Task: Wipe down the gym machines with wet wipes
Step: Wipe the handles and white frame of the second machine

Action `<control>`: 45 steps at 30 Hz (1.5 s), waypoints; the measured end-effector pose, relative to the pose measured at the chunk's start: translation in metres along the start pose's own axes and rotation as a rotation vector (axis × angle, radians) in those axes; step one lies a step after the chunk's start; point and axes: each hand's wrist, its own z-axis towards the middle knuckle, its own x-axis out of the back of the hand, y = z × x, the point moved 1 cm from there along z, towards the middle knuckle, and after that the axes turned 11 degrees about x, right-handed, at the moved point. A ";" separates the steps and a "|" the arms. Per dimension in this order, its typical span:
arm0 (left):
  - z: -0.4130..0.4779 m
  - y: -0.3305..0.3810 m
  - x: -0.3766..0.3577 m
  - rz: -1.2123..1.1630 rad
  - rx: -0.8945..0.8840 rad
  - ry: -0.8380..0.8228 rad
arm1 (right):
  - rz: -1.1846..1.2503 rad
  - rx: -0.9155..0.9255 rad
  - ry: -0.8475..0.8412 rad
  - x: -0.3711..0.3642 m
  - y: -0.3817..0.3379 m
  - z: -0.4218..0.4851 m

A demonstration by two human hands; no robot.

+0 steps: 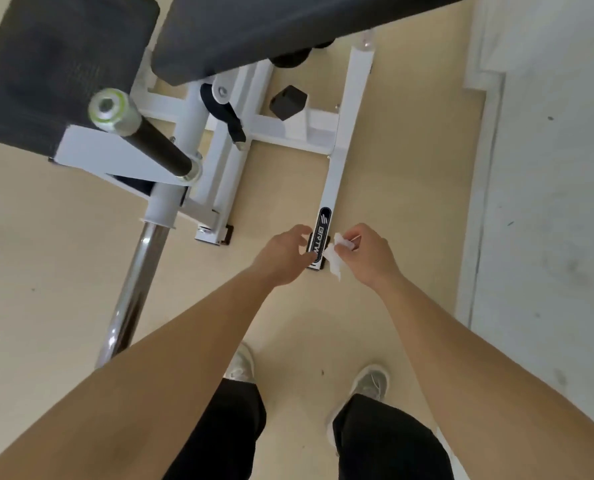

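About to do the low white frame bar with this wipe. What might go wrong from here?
The wipe hangs bunched from a pinch of the right hand; it may slip to the floor or clean with little surface.
The white frame bar lies on the floor; bending to it could knock head or shoulder on the black handle and chrome bar jutting out alongside.
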 end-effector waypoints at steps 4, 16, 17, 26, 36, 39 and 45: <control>0.113 -0.021 -0.066 -0.166 -0.002 -0.039 | 0.057 0.042 0.041 -0.052 0.088 0.075; 0.382 -0.074 -0.114 0.054 -0.247 0.429 | -0.135 0.436 0.168 -0.140 0.215 0.297; 0.395 -0.075 -0.117 0.083 -0.291 0.456 | -0.215 0.470 0.208 -0.142 0.221 0.307; 0.406 -0.093 -0.172 -0.385 -0.205 0.397 | -0.431 0.665 0.282 -0.172 0.267 0.292; 0.429 -0.064 -0.166 -0.459 -0.156 0.375 | -0.609 0.659 0.053 -0.177 0.282 0.301; 0.436 -0.052 -0.162 -0.537 -0.065 0.359 | -0.413 0.569 0.114 -0.174 0.269 0.315; 0.427 -0.066 -0.180 -0.510 -0.025 0.356 | 0.031 0.319 0.475 -0.172 0.265 0.311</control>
